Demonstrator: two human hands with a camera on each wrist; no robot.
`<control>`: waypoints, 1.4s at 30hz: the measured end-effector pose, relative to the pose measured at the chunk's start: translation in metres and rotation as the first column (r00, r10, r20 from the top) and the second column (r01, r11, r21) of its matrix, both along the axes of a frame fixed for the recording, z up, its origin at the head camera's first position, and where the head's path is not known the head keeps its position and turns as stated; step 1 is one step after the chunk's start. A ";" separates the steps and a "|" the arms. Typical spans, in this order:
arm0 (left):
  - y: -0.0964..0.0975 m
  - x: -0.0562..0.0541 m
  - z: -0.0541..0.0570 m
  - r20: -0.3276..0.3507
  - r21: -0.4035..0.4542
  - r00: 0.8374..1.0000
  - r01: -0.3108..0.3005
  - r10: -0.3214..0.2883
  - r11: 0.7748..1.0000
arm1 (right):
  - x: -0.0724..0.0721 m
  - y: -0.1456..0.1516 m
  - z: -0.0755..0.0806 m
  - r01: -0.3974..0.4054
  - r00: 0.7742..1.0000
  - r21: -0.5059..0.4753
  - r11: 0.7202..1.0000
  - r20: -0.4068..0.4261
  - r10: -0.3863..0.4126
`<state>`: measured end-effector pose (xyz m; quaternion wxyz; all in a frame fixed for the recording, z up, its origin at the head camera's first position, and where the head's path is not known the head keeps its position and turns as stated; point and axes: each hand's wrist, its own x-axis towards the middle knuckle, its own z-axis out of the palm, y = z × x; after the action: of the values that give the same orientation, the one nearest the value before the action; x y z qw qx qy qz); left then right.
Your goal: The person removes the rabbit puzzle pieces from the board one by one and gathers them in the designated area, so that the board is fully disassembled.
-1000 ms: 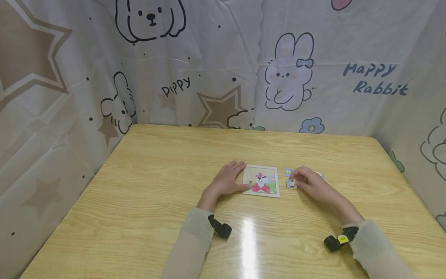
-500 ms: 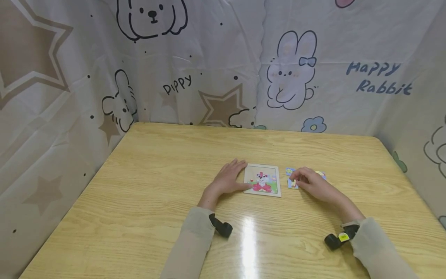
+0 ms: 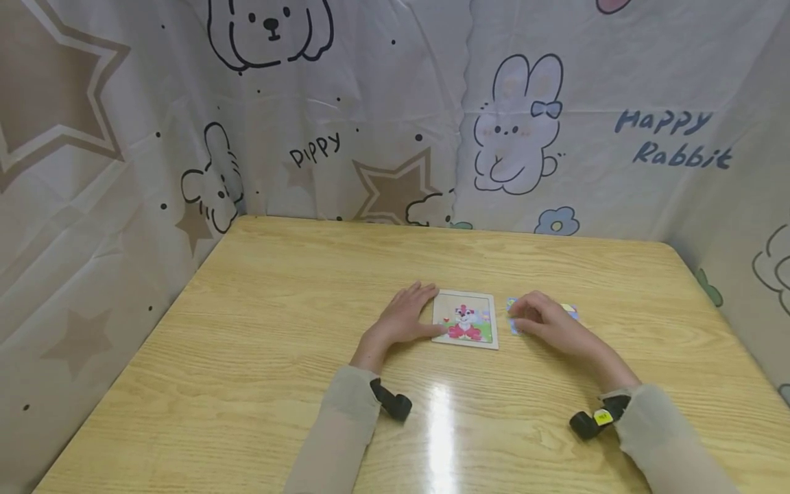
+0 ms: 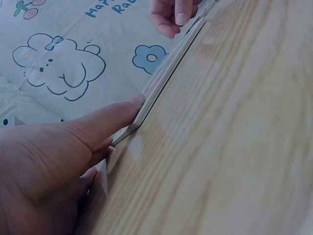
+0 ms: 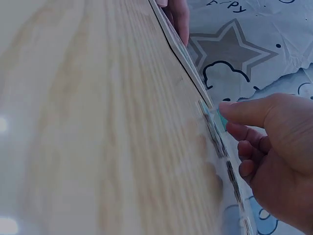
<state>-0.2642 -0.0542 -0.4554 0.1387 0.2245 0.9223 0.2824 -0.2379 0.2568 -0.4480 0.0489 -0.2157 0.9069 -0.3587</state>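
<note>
A square picture puzzle tray (image 3: 495, 322) with a pale rim lies flat on the table. A red and white cartoon animal (image 3: 464, 331) shows among its fitted pieces. My left hand (image 3: 404, 318) rests at the tray's left side, thumb laid straight on the rim and fingers reaching the far left corner. Right of the tray, my right hand (image 3: 549, 326) bends over loose blue puzzle pieces (image 3: 513, 331) and covers most of them. In the right wrist view a teal puzzle piece (image 5: 222, 121) shows between thumb tip and curled fingers; I cannot tell whether they pinch it.
More loose pieces (image 3: 572, 310) with blue and yellow print lie beyond the right hand. The wooden table (image 3: 278, 309) has a glare streak in front. A curtain (image 3: 370, 110) with cartoon drawings hangs behind and beside the table. Each wrist wears a black camera (image 3: 398, 406).
My right hand has shifted slightly left, covering the piece that showed beside its fingertips. The left hand and tray keep their place; the head view has moved a little.
</note>
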 end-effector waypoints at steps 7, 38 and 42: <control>0.000 0.002 0.002 -0.006 0.011 1.000 0.010 -0.010 1.000 | -0.006 -0.021 0.001 0.002 0.999 -0.008 1.000 0.049 -0.001; 0.001 0.001 0.002 0.002 -0.012 1.000 -0.002 0.002 1.000 | -0.026 -0.082 0.008 -0.013 0.980 0.049 0.999 0.197 0.003; 0.001 0.001 0.002 -0.009 -0.018 1.000 0.001 -0.001 1.000 | -0.025 -0.082 0.008 0.001 0.982 0.057 0.998 0.189 -0.012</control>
<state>-0.2634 -0.0537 -0.4538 0.1367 0.2249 0.9253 0.2730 -0.2633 0.1746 -0.4402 0.1396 -0.1761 0.9087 -0.3517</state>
